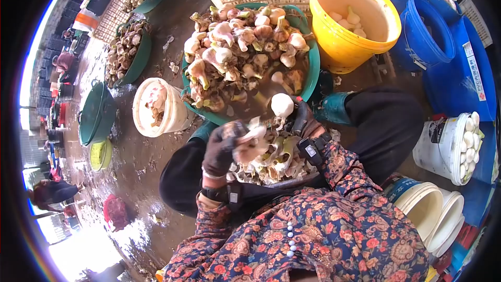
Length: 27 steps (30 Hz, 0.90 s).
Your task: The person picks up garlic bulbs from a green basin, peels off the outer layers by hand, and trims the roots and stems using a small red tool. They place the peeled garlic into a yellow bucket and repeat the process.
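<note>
My right hand, in a dark glove, grips a peeled white garlic bulb by its lower end. My left hand, gloved too and blurred by motion, is closed on pale garlic skin, to the left of the bulb. Below both hands, a heap of peeled-off skins and stalks fills my lap. Just beyond them stands a green tub with unpeeled garlic bulbs piled in murky water.
A yellow bucket with peeled bulbs stands beyond my right knee, beside a blue bucket. On the left are a white bucket and a green basket. A white pail of peeled garlic stands at right.
</note>
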Available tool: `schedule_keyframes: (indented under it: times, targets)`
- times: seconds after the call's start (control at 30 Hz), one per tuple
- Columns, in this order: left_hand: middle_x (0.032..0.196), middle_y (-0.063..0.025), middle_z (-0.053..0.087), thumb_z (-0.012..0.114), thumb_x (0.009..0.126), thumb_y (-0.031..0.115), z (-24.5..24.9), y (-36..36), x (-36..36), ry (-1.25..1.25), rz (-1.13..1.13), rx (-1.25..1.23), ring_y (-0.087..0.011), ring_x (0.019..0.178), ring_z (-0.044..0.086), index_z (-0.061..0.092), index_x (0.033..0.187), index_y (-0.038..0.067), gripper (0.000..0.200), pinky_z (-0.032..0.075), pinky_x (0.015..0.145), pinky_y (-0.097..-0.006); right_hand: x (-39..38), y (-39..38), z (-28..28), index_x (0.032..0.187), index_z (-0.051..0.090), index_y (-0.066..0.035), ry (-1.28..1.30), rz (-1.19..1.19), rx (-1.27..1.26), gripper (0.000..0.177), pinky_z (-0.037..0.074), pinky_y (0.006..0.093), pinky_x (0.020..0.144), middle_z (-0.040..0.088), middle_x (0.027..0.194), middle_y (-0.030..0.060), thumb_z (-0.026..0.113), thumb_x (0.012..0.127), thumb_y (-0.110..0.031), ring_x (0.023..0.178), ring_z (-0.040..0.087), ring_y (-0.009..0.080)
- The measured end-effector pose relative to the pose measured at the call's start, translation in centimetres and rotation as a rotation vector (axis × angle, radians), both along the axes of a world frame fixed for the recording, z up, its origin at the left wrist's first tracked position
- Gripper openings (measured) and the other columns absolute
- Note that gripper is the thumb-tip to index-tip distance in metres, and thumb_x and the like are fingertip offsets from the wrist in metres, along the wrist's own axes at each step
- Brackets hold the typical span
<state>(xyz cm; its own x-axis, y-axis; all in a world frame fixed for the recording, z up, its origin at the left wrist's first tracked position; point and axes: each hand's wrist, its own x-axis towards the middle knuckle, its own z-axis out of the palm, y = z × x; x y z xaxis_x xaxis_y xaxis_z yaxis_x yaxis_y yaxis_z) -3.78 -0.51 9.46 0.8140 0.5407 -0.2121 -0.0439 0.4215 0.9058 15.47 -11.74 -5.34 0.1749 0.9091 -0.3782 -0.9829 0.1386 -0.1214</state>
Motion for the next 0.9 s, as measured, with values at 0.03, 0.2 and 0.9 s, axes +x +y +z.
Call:
schedule_keyframes:
  times: [0.03,0.2,0.9]
  targets:
    - [0.077,-0.0089,0.058,0.065,0.074,0.021,0.1,0.4,-0.7,-0.081,0.039,-0.001,-0.0177,0.068,0.055,0.057,0.081,-0.002,0.025,0.044,0.063,-0.0283,0.2,0.3,-2.2,0.117,0.052,-0.01,0.007,-0.012,-0.069,0.036,0.05,0.033,0.078,0.06,0.108,0.0099,0.044,0.091,-0.034,0.094,0.059,0.0205]
    - [0.081,-0.0095,0.06,0.072,0.071,0.033,0.9,3.7,-0.7,0.386,-0.552,0.163,-0.0225,0.078,0.06,0.06,0.095,-0.003,0.044,0.046,0.073,-0.0326,0.3,-0.1,-1.8,0.116,0.052,-0.008,-0.337,-0.004,-0.203,0.04,0.051,0.0311,0.074,0.06,0.105,0.0099,0.047,0.09,-0.037,0.091,0.059,0.0198]
    - [0.093,-0.0161,0.066,0.06,0.072,0.026,-16.1,5.7,18.0,0.82,-0.159,0.814,-0.0318,0.085,0.063,0.065,0.099,0.006,0.034,0.05,0.075,-0.0358,3.5,0.7,-0.9,0.061,0.059,-0.008,-0.984,-0.151,-0.896,0.053,0.039,0.0303,0.043,0.052,0.052,0.0017,0.058,0.079,-0.058,0.043,0.047,0.0131]
